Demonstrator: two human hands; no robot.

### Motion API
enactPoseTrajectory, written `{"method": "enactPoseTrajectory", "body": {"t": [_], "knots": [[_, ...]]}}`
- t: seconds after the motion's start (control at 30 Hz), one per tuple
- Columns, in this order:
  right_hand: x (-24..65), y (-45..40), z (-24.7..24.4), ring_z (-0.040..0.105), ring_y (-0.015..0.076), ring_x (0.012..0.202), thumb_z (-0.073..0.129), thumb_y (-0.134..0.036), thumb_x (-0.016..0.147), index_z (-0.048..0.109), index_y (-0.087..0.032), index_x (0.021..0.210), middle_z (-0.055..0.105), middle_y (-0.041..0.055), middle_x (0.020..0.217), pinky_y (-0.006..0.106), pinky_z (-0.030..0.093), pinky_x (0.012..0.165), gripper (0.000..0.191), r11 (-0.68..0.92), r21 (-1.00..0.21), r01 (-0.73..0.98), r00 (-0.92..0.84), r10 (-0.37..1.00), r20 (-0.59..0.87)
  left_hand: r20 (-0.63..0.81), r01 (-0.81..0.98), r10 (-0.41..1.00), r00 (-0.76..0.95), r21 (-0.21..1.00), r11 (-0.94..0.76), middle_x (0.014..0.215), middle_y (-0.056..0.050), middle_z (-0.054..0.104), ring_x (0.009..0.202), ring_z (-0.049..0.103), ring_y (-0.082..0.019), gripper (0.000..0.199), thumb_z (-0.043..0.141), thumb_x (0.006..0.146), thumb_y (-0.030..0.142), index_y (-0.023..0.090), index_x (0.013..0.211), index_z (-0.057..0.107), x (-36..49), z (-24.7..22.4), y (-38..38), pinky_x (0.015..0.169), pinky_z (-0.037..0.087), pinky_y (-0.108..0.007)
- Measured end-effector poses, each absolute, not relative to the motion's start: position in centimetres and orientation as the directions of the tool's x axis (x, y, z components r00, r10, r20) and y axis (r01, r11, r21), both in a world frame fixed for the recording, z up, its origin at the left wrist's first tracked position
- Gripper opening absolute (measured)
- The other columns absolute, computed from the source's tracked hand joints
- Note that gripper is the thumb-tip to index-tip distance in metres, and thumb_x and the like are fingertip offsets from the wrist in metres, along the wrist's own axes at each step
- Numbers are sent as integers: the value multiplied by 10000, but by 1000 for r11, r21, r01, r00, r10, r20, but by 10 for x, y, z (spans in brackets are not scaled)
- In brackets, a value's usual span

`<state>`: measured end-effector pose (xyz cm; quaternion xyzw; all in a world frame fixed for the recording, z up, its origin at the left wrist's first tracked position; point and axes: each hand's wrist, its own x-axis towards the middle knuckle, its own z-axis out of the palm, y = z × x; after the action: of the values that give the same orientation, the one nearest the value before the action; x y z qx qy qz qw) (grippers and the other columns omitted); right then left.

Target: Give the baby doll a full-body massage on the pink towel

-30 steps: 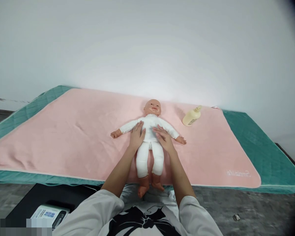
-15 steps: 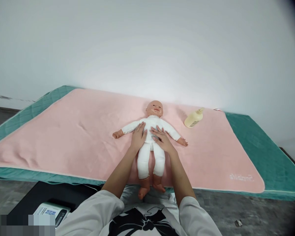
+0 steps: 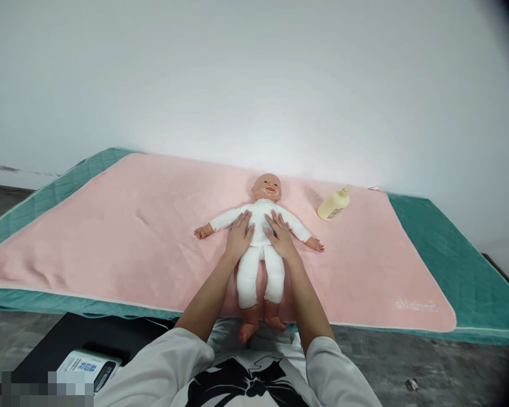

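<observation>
A baby doll [image 3: 259, 226] with a white cloth body lies on its back, head toward the wall, arms spread out. My left hand [image 3: 239, 233] rests flat along the left side of its torso, fingers stretched toward the shoulder. On the other side of the torso lies my right hand [image 3: 280, 233], its fingers spread apart over the chest. Both palms touch the doll and neither hand grips it. The doll's feet hang over the near edge, close to my body.
Under the doll is a pink mat [image 3: 152, 237] on a green mattress [image 3: 458, 265] against a white wall [image 3: 254, 85]. A pale yellow pump bottle [image 3: 333, 204] lies tilted to the right. Below left, a white box [image 3: 82, 364] sits on a black surface [image 3: 55, 345].
My right hand has shifted slightly, its fingers now pointing more toward the doll's shoulder instead of across the belly. My left hand and the doll have stayed in place.
</observation>
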<state>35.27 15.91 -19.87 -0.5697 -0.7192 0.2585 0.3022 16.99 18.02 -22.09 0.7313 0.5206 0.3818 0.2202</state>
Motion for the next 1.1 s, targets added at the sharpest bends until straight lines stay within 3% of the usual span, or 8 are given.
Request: {"method": "enactPoseTrajectory", "body": {"t": [0.1,0.3,0.53,0.7,0.8,0.9,1.0,1.1], "knots": [[353,159,-203,88,303,1518,342,-645,934,382,-326,1488,195,6,1620,626,49,1201,639,174,-749,639,-101,985,142,322,597,932,169,719,-357,1516,-98,438,1434,357,-246,519,348,985,435,189,1430,453,170,-220,180,1189,294,-469],[353,155,-199,120,270,1513,386,-827,794,337,-466,1472,327,-70,1565,574,125,1225,769,172,-793,584,-95,985,144,314,592,933,177,723,-356,1520,-101,431,1438,348,-250,526,341,984,438,181,1432,446,170,-217,179,1191,288,-468],[350,153,-195,86,288,1519,329,-877,759,287,-347,1527,317,-30,1573,548,118,1239,934,106,-810,577,-43,994,99,337,612,925,175,698,-371,1509,-158,431,1419,372,-294,559,344,987,460,125,1421,452,171,-213,176,1169,318,-475],[352,155,-206,52,282,1524,376,-893,727,281,-347,1530,301,-58,1576,508,100,1247,975,79,-831,551,-11,996,88,450,653,886,112,639,-407,1453,-174,490,1366,441,-306,518,435,962,430,143,1393,472,169,-205,171,1132,358,-509],[353,156,-210,60,266,1525,408,-850,764,279,-349,1530,288,-55,1585,490,122,1245,924,83,-829,553,-18,996,87,548,573,790,275,566,-592,1418,-117,544,1387,422,-268,449,497,943,399,186,1336,539,168,-198,170,1144,350,-484],[353,156,-213,105,276,1521,327,-781,857,271,-216,1542,234,38,1614,502,133,1234,889,106,-850,516,18,991,135,551,414,684,478,546,-728,1295,-58,653,1336,494,-229,336,554,923,390,229,1206,640,168,-196,171,1145,353,-454],[353,156,-215,128,276,1517,288,-710,914,287,-145,1530,239,97,1610,499,128,1228,836,120,-859,498,24,988,153,507,355,696,509,613,-706,1154,-46,725,1243,583,-217,288,581,908,388,229,1126,681,171,-198,173,1139,350,-463],[353,157,-216,122,261,1518,283,-678,932,298,-122,1523,246,107,1607,478,121,1232,811,120,-859,498,23,988,151,453,357,715,532,645,-675,1181,-49,715,1279,555,-223,301,579,904,386,233,1141,683,171,-199,174,1152,319,-483]]}}
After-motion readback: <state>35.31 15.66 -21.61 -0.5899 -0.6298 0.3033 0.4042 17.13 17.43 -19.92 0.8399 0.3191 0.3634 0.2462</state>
